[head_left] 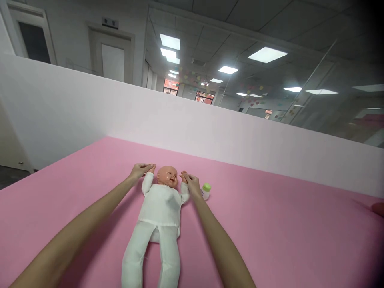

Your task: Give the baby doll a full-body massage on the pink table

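Observation:
A baby doll (160,206) with a white cloth body and a hard plastic head lies on its back on the pink table (270,224). Both its arms are bent upward beside the head. My left hand (140,169) is closed around the doll's hand on the left side of the picture. On the other side, my right hand (192,184) pinches the doll's other hand, whose small fingers show above mine. Just right of my right wrist stands a small bottle (206,191) with a green cap, partly covered by my arm.
A low pale wall (192,124) runs along the table's far edge, with clear glass panels above it. At the right edge sits part of a reddish object (378,209) I cannot make out. Doors (112,60) are beyond the wall at left.

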Demonstrator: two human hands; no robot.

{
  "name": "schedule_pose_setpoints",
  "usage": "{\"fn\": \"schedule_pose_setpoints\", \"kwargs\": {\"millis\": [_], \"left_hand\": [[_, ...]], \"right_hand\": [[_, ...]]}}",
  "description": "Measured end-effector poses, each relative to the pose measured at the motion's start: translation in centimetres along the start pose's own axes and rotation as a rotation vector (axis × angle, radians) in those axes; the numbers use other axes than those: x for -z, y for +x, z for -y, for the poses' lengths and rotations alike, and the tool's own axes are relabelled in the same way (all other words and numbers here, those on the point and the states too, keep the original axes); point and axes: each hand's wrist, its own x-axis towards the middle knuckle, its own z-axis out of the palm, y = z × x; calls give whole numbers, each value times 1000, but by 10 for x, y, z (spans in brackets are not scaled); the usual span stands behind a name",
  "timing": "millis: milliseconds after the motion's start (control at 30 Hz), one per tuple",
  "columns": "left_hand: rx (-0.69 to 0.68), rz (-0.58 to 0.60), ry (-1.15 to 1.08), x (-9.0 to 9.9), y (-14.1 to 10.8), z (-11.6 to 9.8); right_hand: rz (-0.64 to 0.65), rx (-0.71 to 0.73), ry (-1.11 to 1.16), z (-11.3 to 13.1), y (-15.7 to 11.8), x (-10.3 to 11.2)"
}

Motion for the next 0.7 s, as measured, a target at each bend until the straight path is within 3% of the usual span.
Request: {"fn": "schedule_pose_setpoints", "kwargs": {"millis": [100,233,333,433,567,700], "left_hand": [[98,-67,52,-3,14,25],[184,-111,136,-1,21,48],[158,-104,125,-1,20,47],[73,-61,59,4,11,32],[-140,133,34,27,-16,9],[-242,493,128,57,-57,1]], "right_hand": [[-17,-119,-62,-22,10,-8],[-33,-162,-98,-37,10,-13],[-34,-147,-101,-34,7,-13],[-37,-104,-81,-21,1,-7],[30,78,-1,0,-24,17],[259,148,-21,18,-68,56]]}}
